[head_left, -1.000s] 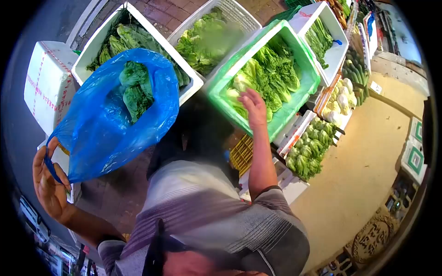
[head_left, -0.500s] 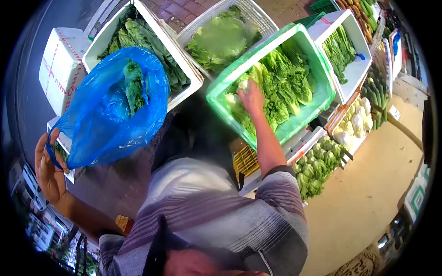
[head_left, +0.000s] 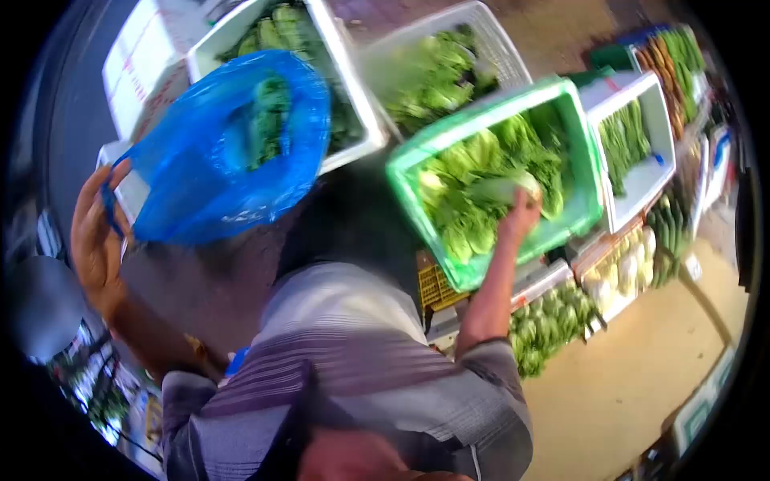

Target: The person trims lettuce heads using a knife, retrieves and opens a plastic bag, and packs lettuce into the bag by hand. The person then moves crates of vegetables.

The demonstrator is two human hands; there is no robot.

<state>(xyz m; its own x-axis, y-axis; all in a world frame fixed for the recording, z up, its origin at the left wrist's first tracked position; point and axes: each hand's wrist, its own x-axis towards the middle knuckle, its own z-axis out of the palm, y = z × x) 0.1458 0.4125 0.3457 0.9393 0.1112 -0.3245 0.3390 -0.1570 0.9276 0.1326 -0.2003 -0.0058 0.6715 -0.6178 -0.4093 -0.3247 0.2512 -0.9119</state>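
Observation:
My left hand (head_left: 98,228) is closed on the handle of a blue plastic bag (head_left: 180,196) at the left. The bag's mouth gapes, and a bunch of dark leafy greens (head_left: 269,120) shows inside it. Over a foam box with a green plastic liner (head_left: 573,120), my right hand (head_left: 523,212) grips a head of lettuce (head_left: 496,190) near its pale stem end. More leafy lettuce (head_left: 469,236) lies beneath and around it in the box. Motion blurs the fingers and the lettuce somewhat.
Behind the bag stands a white foam box of greens (head_left: 365,120). A white basket of lettuce (head_left: 513,60) is at the back. To the right are a box of green stalks (head_left: 622,148), white cabbages (head_left: 630,264) and green heads (head_left: 553,325). A yellow crate (head_left: 437,284) sits below.
My right hand has moved from the left part of the lined box to its right front and now has a lettuce head raised in it. My left hand keeps the bag; the view has shifted.

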